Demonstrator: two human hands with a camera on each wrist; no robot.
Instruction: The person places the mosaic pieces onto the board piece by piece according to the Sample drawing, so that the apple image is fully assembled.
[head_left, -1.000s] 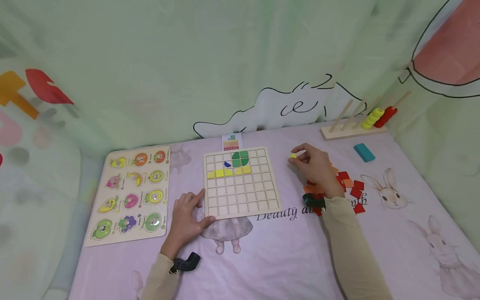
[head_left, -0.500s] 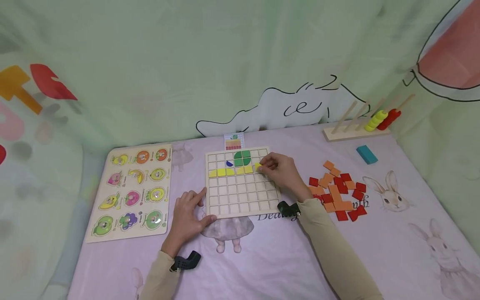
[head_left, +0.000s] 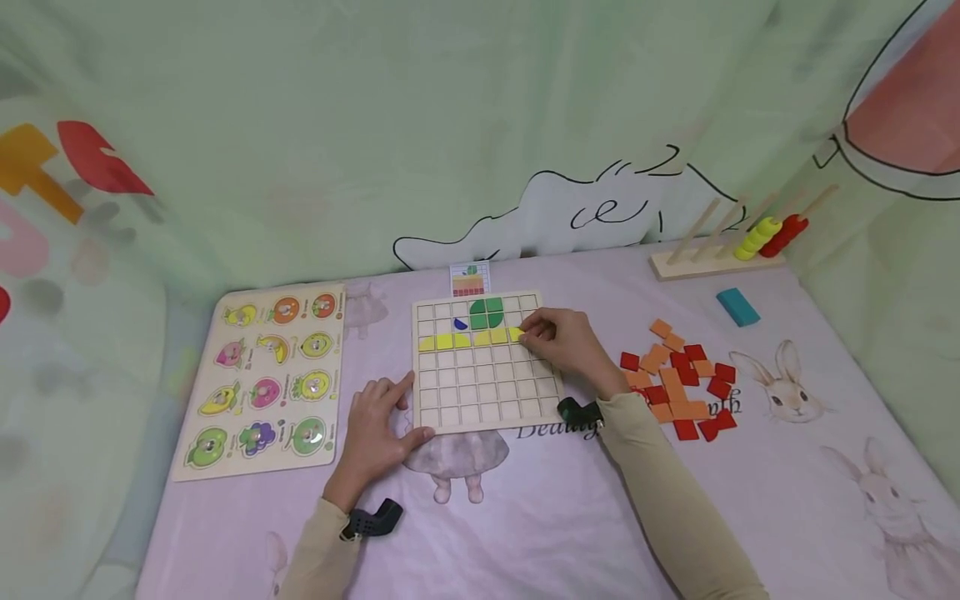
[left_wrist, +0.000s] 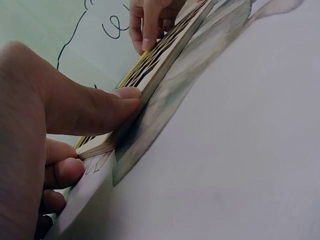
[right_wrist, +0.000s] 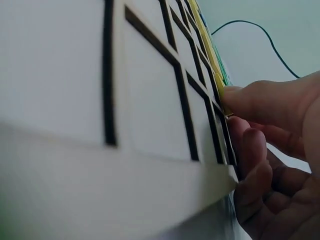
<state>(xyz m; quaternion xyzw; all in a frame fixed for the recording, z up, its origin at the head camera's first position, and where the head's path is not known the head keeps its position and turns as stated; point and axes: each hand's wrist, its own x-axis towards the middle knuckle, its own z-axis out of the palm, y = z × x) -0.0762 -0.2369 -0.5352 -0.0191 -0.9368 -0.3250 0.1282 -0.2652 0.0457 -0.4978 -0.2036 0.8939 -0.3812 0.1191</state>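
Observation:
A wooden grid board point(head_left: 472, 396) lies in the middle of the table. My left hand point(head_left: 377, 435) holds its near left corner, thumb on the front edge and index finger along the left side. With thumb and fingers, my right hand point(head_left: 572, 340) pinches a yellow tile point(head_left: 513, 334) at the right end of the yellow row. In the right wrist view the thumb point(right_wrist: 250, 100) presses over yellow at the board's surface. Other yellow tiles point(head_left: 445, 342) fill the row leftward. Green tiles point(head_left: 495, 307) form a leaf-like shape above it, beside a blue piece point(head_left: 460, 324).
A small picture card point(head_left: 470, 285) sits behind the board. Loose orange and red tiles point(head_left: 687, 409) are scattered to the right. A fruit puzzle board point(head_left: 251, 379) lies at left. A peg stand with beads point(head_left: 712, 265) and a teal block point(head_left: 738, 307) stand at back right.
My right hand has moved left from above the loose tiles to the board, bringing the yellow tile to the row's right end. My left hand has stayed at the corner.

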